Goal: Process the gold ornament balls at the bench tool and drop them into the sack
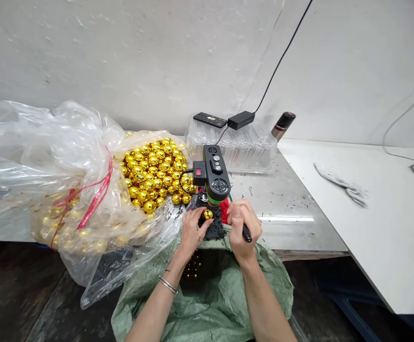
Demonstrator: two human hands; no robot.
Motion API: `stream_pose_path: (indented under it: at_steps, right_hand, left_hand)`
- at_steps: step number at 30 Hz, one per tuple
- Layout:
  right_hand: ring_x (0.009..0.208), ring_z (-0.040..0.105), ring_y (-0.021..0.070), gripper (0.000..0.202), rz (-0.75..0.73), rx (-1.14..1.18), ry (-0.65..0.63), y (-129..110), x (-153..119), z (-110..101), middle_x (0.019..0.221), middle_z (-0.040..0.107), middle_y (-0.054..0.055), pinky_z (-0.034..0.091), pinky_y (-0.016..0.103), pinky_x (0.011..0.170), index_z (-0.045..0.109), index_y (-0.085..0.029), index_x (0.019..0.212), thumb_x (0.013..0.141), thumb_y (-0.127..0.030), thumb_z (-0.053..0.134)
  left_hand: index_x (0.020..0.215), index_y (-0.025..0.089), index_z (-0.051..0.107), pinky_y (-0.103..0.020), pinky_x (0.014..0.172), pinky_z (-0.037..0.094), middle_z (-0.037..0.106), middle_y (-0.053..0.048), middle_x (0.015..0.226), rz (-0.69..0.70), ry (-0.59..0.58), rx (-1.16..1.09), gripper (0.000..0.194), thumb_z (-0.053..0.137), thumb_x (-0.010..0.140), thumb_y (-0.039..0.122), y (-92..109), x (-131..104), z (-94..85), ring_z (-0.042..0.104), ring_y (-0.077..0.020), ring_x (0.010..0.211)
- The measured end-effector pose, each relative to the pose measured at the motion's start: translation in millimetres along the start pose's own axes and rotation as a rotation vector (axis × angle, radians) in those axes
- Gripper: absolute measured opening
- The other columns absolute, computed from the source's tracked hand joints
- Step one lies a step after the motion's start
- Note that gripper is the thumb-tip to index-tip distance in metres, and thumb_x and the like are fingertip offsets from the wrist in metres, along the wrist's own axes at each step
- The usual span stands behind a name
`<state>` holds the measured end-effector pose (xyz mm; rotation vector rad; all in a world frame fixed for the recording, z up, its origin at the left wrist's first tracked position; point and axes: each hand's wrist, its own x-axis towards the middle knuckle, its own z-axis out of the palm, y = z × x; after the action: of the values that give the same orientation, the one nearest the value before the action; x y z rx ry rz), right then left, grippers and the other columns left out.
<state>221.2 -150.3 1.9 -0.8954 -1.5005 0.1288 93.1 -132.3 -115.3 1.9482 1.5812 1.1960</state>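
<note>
Centrally, the left hand (191,230) has its fingers half-curled on a gold ball (208,214) beneath the near end of a black machine (216,166), its long axis running near-far; the right hand (243,229) clenches a black handle (247,233) pointing near-right.

Gold balls (153,173) glossy, mirror-smooth; bag (43,130) clear plastic (well crinkled); sack (207,311) matt, creased; tabletop (299,233) smooth, metal-looking.
</note>
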Motion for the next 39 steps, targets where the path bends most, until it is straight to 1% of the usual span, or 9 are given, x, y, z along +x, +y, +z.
stream_pose_path:
  at_steps: [7, 14, 18, 22, 27, 30, 34, 36, 39]
  right_hand:
    - [0.068, 0.053, 0.0136, 0.028, -0.097, 0.017, 0.013, 25.3, -30.7, 7.7, 0.073, 0.053, 0.0, 0.045, 0.029, 0.061, 0.047, -0.022, 0.071, 0.098, -0.016, 0.041]
    - [0.063, 0.053, 0.0131, 0.032, -0.182, 0.009, 0.11, 56.5, -55.8, 23.1, 0.074, 0.051, -0.001, 0.053, 0.036, 0.072, 0.045, -0.023, 0.071, 0.102, -0.025, 0.034]
    - [0.067, 0.055, 0.014, 0.03, -0.212, 0.028, 0.066, 62.6, -59.1, 22.3, 0.077, 0.052, -0.001, 0.053, 0.037, 0.075, 0.046, -0.023, 0.073, 0.102, -0.025, 0.036]
    - [0.068, 0.055, 0.0153, 0.03, -0.248, 0.016, 0.001, 55.8, -53.2, 18.6, 0.075, 0.052, 0.0, 0.049, 0.037, 0.069, 0.047, -0.023, 0.073, 0.101, -0.025, 0.037]
    - [0.066, 0.051, 0.0146, 0.033, -0.051, 0.065, 0.074, 22.0, -23.3, 10.2, 0.068, 0.049, -0.001, 0.04, 0.031, 0.06, 0.045, -0.022, 0.067, 0.099, -0.017, 0.04]
    - [0.068, 0.051, 0.0136, 0.034, 0.077, 0.073, 0.016, 1.1, -0.7, 3.6, 0.069, 0.049, -0.001, 0.04, 0.029, 0.062, 0.044, -0.022, 0.065, 0.098, -0.016, 0.044]
    - [0.066, 0.049, 0.0124, 0.035, 0.114, 0.068, 0.006, -8.7, 8.5, 1.6, 0.069, 0.049, -0.002, 0.038, 0.029, 0.062, 0.044, -0.021, 0.065, 0.099, -0.016, 0.043]
    - [0.068, 0.05, 0.0129, 0.035, 0.1, 0.061, 0.021, -7.0, 4.0, 3.4, 0.069, 0.049, -0.001, 0.039, 0.029, 0.063, 0.044, -0.022, 0.065, 0.099, -0.016, 0.043]
    - [0.069, 0.051, 0.0138, 0.034, 0.077, 0.054, 0.039, -2.3, -3.9, 6.0, 0.069, 0.05, -0.001, 0.039, 0.029, 0.064, 0.044, -0.022, 0.065, 0.099, -0.016, 0.042]
  left_hand:
    - [0.117, 0.021, 0.069, -0.046, 0.101, 0.048, 0.074, -0.01, 0.114, -0.013, -0.007, 0.004, 0.028, 0.068, 0.091, 0.033, -2.6, 0.0, 2.4, 0.067, -0.0263, 0.107]
    - [0.117, 0.018, 0.068, -0.047, 0.099, 0.049, 0.074, -0.011, 0.111, 0.046, 0.015, 0.003, 0.029, 0.066, 0.092, 0.034, -4.8, -1.2, 2.8, 0.067, -0.0262, 0.104]
    - [0.117, 0.018, 0.067, -0.046, 0.098, 0.05, 0.074, -0.011, 0.109, 0.079, 0.047, 0.005, 0.029, 0.065, 0.093, 0.034, -6.4, -2.6, 4.0, 0.068, -0.026, 0.102]
    - [0.116, 0.019, 0.068, -0.045, 0.096, 0.051, 0.074, -0.011, 0.108, 0.08, 0.05, 0.004, 0.028, 0.066, 0.092, 0.033, -7.6, -0.2, 5.9, 0.068, -0.0259, 0.1]
    - [0.113, 0.018, 0.068, -0.047, 0.096, 0.052, 0.075, -0.011, 0.107, 0.063, 0.105, -0.013, 0.027, 0.068, 0.091, 0.033, -4.8, -1.5, 5.4, 0.068, -0.0264, 0.1]
    - [0.12, 0.018, 0.065, -0.045, 0.096, 0.053, 0.073, -0.012, 0.112, 0.095, 0.137, -0.048, 0.029, 0.062, 0.095, 0.033, 1.0, -20.0, -4.6, 0.067, -0.0261, 0.106]
    - [0.135, 0.021, 0.056, -0.044, 0.1, 0.053, 0.066, -0.014, 0.128, 0.192, 0.081, -0.017, 0.045, 0.063, 0.094, 0.039, 6.4, -47.2, -25.6, 0.063, -0.0272, 0.118]
    - [0.137, 0.021, 0.054, -0.045, 0.101, 0.052, 0.062, -0.015, 0.133, 0.177, 0.105, 0.03, 0.051, 0.065, 0.092, 0.042, 5.1, -43.9, -34.4, 0.06, -0.0289, 0.123]
    - [0.131, 0.02, 0.058, -0.047, 0.105, 0.049, 0.061, -0.016, 0.131, 0.068, 0.2, 0.136, 0.037, 0.057, 0.097, 0.032, -0.9, -11.4, -42.3, 0.058, -0.0293, 0.124]
